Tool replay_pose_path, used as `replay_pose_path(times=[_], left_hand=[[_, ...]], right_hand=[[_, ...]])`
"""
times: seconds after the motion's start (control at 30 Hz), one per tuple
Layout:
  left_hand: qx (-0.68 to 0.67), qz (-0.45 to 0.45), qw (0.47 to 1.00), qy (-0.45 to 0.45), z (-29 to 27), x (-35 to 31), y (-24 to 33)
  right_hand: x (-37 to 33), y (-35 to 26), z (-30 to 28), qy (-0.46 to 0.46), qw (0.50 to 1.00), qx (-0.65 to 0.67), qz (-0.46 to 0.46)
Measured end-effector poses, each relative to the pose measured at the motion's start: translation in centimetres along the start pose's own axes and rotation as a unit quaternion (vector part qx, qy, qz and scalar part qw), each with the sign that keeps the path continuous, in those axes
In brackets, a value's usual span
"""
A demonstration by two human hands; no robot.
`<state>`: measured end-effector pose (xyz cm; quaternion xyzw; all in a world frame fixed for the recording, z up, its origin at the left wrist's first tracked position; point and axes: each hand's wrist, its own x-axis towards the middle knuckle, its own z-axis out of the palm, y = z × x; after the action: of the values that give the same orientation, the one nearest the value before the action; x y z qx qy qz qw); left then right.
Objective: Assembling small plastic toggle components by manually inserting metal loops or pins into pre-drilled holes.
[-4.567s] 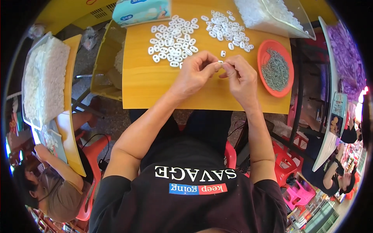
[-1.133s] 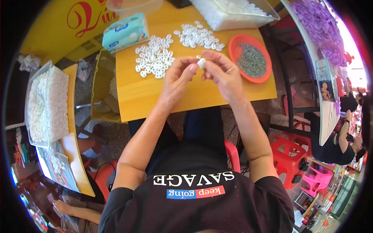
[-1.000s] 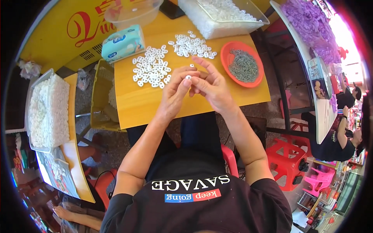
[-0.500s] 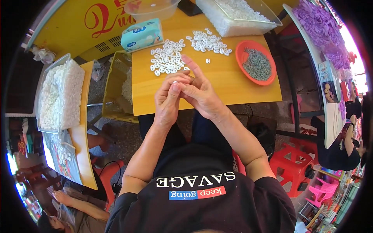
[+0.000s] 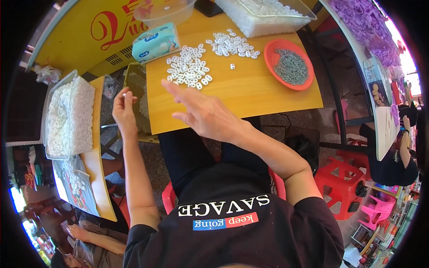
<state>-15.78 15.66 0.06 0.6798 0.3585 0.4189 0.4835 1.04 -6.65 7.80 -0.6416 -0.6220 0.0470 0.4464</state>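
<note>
My left hand [image 5: 125, 111] is out past the table's left edge, over a yellow crate [image 5: 134, 80]. Its thumb and fingers pinch a small white plastic piece, mostly hidden by the fingertips. Above the table's near left part, my right hand [image 5: 208, 116] is open, fingers stretched out to the left and nothing in them. Just beyond it lies a pile of white oval two-hole pieces [image 5: 190, 67]. A second group of such pieces [image 5: 230, 44] is farther right, with a smaller white piece [image 5: 232, 66] by itself. Grey screws [image 5: 290, 67] fill part of a red bowl [image 5: 270, 58] at the right.
A tissue pack [image 5: 155, 42], a clear tub [image 5: 172, 18] and a clear bin of white parts [image 5: 268, 27] stand along the table's far side. Another full bin [image 5: 71, 116] is on the left side table. Red stools [image 5: 342, 178] stand at right; a co-worker's arm [image 5: 96, 239] shows lower left.
My hands have parted. The left one has swung left from above the table to the crate, and the right one has come away with its fingers extended leftward.
</note>
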Motion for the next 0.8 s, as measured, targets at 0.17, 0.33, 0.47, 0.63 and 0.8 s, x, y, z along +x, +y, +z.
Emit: replay_pose_path(times=[0.17,0.33,0.47,0.63,0.8], left_hand=[[0.190,0.020,0.981,0.019,-1.9,0.5,-3.5],[0.105,0.117,0.988,-0.008,4.1,-3.1,2.5],[0.058,0.216,0.970,-0.091,9.6,-5.6,7.0],[-0.042,0.194,0.958,-0.208,15.6,-7.9,8.3],[-0.147,0.036,0.946,-0.287,19.7,-8.2,6.3]], right_hand=[[0.3,2.1,-3.0,0.062,0.993,-0.030,-0.101],[-2.3,13.5,-6.5,0.095,0.981,-0.157,0.068],[-2.1,14.7,-7.7,0.035,0.976,-0.202,0.077],[-1.2,15.1,-7.4,-0.016,0.973,-0.225,0.052],[-1.5,16.2,-7.0,0.048,0.975,-0.209,0.054]])
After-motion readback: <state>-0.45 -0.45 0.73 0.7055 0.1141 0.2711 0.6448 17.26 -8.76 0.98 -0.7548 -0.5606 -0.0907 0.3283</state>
